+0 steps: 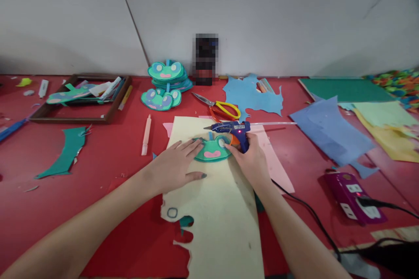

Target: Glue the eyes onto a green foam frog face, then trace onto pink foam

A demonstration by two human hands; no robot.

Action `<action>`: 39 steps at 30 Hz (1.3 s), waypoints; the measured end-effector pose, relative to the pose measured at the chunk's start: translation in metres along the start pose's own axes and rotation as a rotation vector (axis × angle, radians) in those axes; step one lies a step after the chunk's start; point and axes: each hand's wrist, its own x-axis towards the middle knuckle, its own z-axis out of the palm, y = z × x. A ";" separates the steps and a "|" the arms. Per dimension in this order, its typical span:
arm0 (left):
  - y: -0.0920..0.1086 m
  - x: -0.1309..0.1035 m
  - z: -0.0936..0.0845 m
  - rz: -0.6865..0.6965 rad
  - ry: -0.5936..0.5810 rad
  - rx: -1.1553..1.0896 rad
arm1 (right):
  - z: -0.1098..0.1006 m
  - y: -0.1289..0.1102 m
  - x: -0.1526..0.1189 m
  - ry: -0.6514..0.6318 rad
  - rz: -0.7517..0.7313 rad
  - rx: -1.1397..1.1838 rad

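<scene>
Both hands are seen reaching forward over a red table (108, 222). One left hand (175, 166) is laid flat, fingers spread and open, with its fingertips pressed on the left edge of a green frog face (212, 150) cut from foam. One right hand (250, 159) is closed around the handle of a blue glue gun (231, 130), and its fingertips touch the right side of the frog face. The glue gun's nozzle is pointed left, just above the frog face, and one clear glue stick is seen protruding from its back end. The frog face is laid on one cream sheet (216, 218), with one pink sheet (275, 161) partly underneath.

Behind the glue gun, one pair of yellow-handled scissors (219, 107) is laid, touching one ragged light blue sheet (253, 96). Further back left, a stack of finished frog faces (165, 83) is placed near the wall; the exact count cannot be told. One wooden frame (80, 98) filled with scraps and markers is set at far left, and one green offcut (67, 150) lies in front of it. One pale glue stick (146, 135) is laid left of the cream sheet. At right, coloured paper sheets (347, 122) are overlapped, and one purple power strip (355, 196) is placed with black cords plugged in, one cord being run under the right forearm.
</scene>
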 end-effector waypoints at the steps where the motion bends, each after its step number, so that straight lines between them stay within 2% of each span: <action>1: -0.002 0.000 -0.002 0.009 -0.023 -0.021 | 0.000 0.000 0.000 -0.002 0.001 -0.001; 4: -0.006 0.001 -0.009 0.032 -0.065 -0.068 | 0.000 0.000 0.000 0.002 0.001 0.004; 12: -0.011 0.001 -0.016 0.045 -0.088 -0.109 | 0.001 0.001 0.001 0.020 -0.004 0.004; 15: -0.012 0.002 -0.016 0.066 -0.081 -0.130 | 0.001 0.001 0.001 0.018 -0.004 0.002; 19: -0.009 0.004 -0.012 0.021 -0.071 -0.128 | 0.000 0.000 0.001 0.006 0.005 0.003; 31: -0.007 0.009 -0.003 -0.012 0.067 -0.160 | 0.001 0.001 0.001 0.011 0.013 -0.014; 35: -0.014 0.018 0.008 -0.073 0.221 -0.233 | 0.000 0.000 0.001 0.013 0.011 -0.029; 39: -0.027 0.026 0.016 -0.180 0.368 -0.427 | 0.000 -0.002 0.000 0.009 0.002 -0.005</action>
